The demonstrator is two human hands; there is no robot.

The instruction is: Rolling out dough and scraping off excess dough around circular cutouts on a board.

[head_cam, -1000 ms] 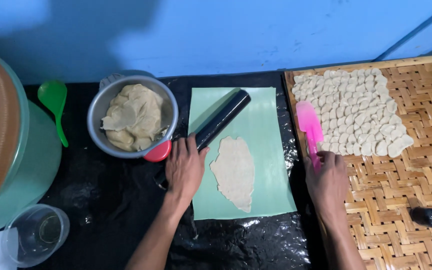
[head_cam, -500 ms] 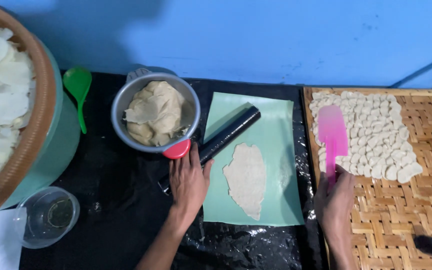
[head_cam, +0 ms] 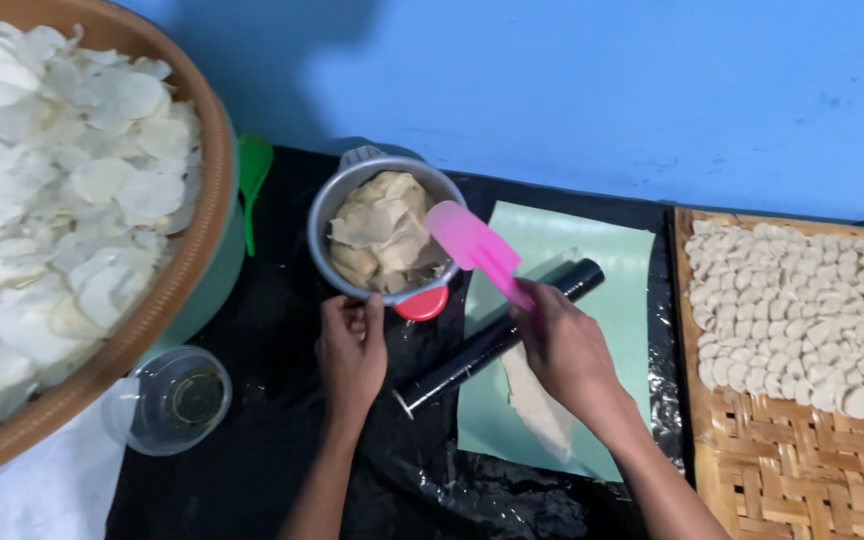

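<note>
My left hand (head_cam: pixel 350 348) grips the near rim of a round metal bowl (head_cam: pixel 326 225) that holds beige dough. My right hand (head_cam: pixel 564 344) holds a pink spatula (head_cam: pixel 475 246), whose blade is over the bowl's right edge. A black rolling pin (head_cam: pixel 492 340) lies slantwise between my hands, across the left side of a pale green mat (head_cam: pixel 620 270). On the mat lies a flattened piece of dough (head_cam: pixel 540 408), partly hidden by my right forearm. A red cap (head_cam: pixel 424 303) peeks out beneath the bowl.
A big brown basket of white chips (head_cam: pixel 62 210) fills the left. A green spoon (head_cam: pixel 250 175) lies beside it. A clear plastic cup (head_cam: pixel 174 400) stands near the front left, next to white cloth. A woven bamboo tray (head_cam: pixel 782 470) with several small dough discs (head_cam: pixel 802 320) is at right.
My right hand has carried the pink spatula from the bamboo tray leftward over to the bowl. My left hand left the rolling pin and took the bowl's rim. The view shifted left.
</note>
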